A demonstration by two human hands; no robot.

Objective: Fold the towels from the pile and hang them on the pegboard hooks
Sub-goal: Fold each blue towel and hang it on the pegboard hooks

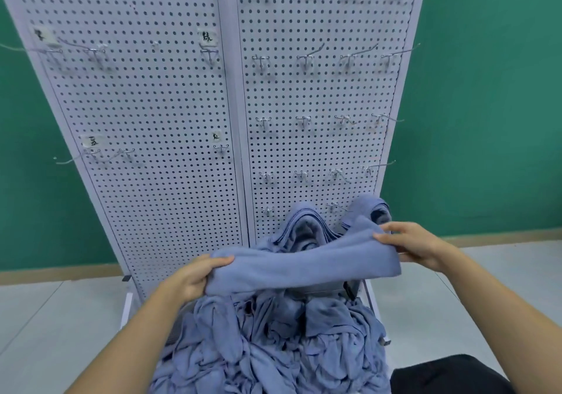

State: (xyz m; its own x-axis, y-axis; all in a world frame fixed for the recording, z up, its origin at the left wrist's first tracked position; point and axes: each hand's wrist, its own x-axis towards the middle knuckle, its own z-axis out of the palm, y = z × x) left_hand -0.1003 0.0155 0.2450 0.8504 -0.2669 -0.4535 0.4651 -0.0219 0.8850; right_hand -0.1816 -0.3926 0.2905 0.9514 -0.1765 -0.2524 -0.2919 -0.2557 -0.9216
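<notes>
I hold a folded blue towel (307,264) stretched level between both hands, above a heap of crumpled blue towels (273,342). My left hand (194,278) grips its left end with the thumb on top. Its right end is pinched by my right hand (416,244). Behind the held towel, two folded blue towels (304,226) (371,211) hang on low hooks of the white pegboard (170,104). Rows of bare metal hooks (304,121) stick out of the right panel.
The pegboard stands on a white frame on a grey floor (45,317) before a green wall (492,95). A few hooks and paper labels (89,141) sit on the left panel. A dark trouser leg (450,375) shows at the bottom right.
</notes>
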